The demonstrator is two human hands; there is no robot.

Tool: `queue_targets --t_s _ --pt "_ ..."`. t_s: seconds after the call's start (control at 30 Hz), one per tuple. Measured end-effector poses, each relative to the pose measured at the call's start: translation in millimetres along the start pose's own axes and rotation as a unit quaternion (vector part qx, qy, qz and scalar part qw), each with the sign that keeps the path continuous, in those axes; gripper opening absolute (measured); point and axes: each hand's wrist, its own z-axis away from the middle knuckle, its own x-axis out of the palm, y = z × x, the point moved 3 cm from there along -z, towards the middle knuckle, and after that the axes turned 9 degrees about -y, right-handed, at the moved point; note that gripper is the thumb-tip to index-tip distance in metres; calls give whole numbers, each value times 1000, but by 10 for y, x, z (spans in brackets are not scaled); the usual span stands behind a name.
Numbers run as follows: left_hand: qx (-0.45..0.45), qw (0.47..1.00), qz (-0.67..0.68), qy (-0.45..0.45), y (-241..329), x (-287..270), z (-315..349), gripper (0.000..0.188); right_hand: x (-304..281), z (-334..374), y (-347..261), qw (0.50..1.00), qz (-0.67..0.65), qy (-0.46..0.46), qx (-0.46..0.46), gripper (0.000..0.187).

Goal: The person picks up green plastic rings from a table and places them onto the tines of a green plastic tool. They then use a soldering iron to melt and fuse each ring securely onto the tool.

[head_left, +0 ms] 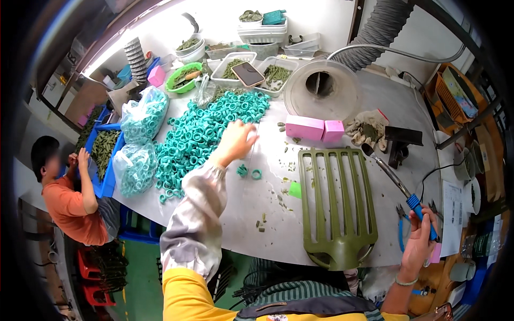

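Left hand [235, 140], fingers curled, reaches into the teal ring pile [206, 131]; whether it grips a ring cannot be told. Right hand [420, 241] clamps a blue-handled tool [399, 187] at the table's [375, 96] right edge. Two rings [250, 172] lie apart from the pile; most appear unsorted. Counted: two ring bags [140, 140], two pink blocks [315, 129], one green rack [334, 206].

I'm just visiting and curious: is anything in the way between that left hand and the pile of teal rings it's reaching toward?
Nothing visible blocks it. The left hand already rests at the right edge of the teal ring pile on the grey table, so no gap is left between them.
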Motion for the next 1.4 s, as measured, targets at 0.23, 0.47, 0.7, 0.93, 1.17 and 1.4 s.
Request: queue_targets --t_s 0.23,0.47,0.7,0.93,1.17,1.4 --pt "-23 984 -141 106 -296 301 -1072 66 136 17 -66 999 -16 19 21 18" --pt "-11 996 -91 4 -230 186 -1068 57 163 -24 -74 999 -7 36 20 17" --pt "131 987 -72 -61 186 116 -79 63 115 -152 91 999 -26 1 36 20" --pt "85 979 186 -5 220 -170 -82 14 80 -141 160 998 -41 1 42 19" --pt "52 966 194 -163 288 35 -321 17 106 -110 98 998 -48 -9 41 19" --pt "-95 886 428 -148 520 -132 -89 26 194 -79 67 997 -35 -28 63 20"
